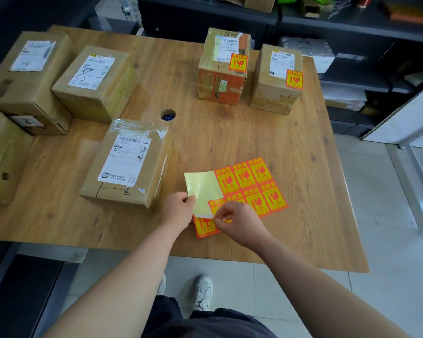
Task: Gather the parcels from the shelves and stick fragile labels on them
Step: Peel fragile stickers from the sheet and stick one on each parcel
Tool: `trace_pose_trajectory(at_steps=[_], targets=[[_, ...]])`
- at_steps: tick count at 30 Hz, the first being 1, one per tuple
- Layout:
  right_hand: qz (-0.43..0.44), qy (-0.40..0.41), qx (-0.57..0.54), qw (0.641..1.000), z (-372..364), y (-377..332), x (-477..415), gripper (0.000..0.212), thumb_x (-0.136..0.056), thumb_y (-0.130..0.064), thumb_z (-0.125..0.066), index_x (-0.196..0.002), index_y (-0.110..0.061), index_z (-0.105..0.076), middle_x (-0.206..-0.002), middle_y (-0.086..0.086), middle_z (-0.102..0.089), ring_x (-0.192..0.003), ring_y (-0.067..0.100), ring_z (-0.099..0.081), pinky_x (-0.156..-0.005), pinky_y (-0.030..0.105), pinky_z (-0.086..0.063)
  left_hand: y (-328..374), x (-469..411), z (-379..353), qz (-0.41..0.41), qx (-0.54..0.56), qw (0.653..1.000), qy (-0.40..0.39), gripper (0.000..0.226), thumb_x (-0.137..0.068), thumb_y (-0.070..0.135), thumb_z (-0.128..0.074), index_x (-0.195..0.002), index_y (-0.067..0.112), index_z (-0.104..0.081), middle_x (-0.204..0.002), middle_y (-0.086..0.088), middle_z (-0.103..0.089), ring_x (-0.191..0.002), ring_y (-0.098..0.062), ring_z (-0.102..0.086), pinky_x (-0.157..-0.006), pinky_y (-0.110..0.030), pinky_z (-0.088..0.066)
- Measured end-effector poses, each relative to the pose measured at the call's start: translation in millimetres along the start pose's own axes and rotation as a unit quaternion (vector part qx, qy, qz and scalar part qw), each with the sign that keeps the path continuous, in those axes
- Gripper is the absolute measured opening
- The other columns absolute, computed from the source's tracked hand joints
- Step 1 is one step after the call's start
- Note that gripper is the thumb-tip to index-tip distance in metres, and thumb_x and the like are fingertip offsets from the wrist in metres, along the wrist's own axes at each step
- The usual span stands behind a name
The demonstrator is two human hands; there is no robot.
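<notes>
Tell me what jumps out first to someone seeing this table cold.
The bright orange-and-yellow sticker sheet at the near middle of the wooden table grabs the eye, with the left hand holding its bare backing and the right hand pinching a sticker at its near edge. Next come the brown boxes: two at the far side already carry stickers, while the nearest box does not.

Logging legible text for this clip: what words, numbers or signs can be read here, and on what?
"E012": white shipping label of the nearest parcel.
"ISD": same label, upper right.
Broken-glass and up-arrow signs: fragile sticker sheet, and the stickers on the two far parcels.
Sticker characters, barcodes, other shipping labels, handwritten marks: too blurred to read.
</notes>
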State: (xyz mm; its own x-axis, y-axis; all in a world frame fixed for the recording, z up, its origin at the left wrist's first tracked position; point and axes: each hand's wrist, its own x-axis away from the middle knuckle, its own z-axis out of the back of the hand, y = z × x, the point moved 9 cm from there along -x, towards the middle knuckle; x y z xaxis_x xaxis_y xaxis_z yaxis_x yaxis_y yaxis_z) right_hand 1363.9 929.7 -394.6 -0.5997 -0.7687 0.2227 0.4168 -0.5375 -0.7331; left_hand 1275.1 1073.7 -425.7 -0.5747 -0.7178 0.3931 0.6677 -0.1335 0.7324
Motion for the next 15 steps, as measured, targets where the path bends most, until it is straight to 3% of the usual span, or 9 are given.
trace_pose_trajectory(at_steps=[5,9,13,15], targets=[[-0.009,-0.022,-0.062,0.998,21,0,13,0.016,-0.074,-0.013,-0.074,-0.068,-0.026,-0.067,-0.074,-0.011,-0.068,-0.071,0.002,-0.063,-0.07,0.024,-0.053,18,-1,4,-0.08,-0.148,0.986,0.013,0.036,-0.094,0.018,-0.05,-0.059,0.009,-0.043,-0.058,-0.004,-0.048,-0.052,-0.016,-0.039,-0.046,-0.03,-0.023],[-0.028,0.031,-0.139,0.989,60,-7,14,0.02,-0.074,-0.009,-0.077,-0.065,-0.025,-0.068,-0.064,-0.011,-0.067,-0.061,0.002,-0.059,-0.061,0.016,-0.046,33,5,-1,-0.146,-0.173,0.974,0.002,0.037,-0.091,0.012,-0.048,-0.056,0.014,-0.037,-0.056,0.0,-0.044,-0.053,-0.02,-0.039,-0.047,-0.033,-0.02],[-0.015,0.078,-0.171,0.982,97,-23,9,0.01,-0.076,-0.009,-0.075,-0.07,-0.016,-0.07,-0.071,0.004,-0.071,-0.066,0.011,-0.061,-0.063,0.028,-0.048,35,8,-7,-0.157,-0.204,0.966,-0.011,0.032,-0.092,0.01,-0.045,-0.061,0.017,-0.041,-0.067,-0.001,-0.052,-0.065,-0.024,-0.05,-0.051,-0.033,-0.028],[-0.002,0.086,-0.174,0.981,109,-31,5,0.009,-0.077,-0.009,-0.074,-0.071,-0.014,-0.069,-0.072,0.008,-0.072,-0.066,0.014,-0.062,-0.061,0.027,-0.047,35,6,-7,-0.136,-0.211,0.968,-0.02,0.015,-0.09,0.013,-0.051,-0.075,0.015,-0.051,-0.083,-0.006,-0.06,-0.073,-0.021,-0.052,-0.056,-0.03,-0.033]])
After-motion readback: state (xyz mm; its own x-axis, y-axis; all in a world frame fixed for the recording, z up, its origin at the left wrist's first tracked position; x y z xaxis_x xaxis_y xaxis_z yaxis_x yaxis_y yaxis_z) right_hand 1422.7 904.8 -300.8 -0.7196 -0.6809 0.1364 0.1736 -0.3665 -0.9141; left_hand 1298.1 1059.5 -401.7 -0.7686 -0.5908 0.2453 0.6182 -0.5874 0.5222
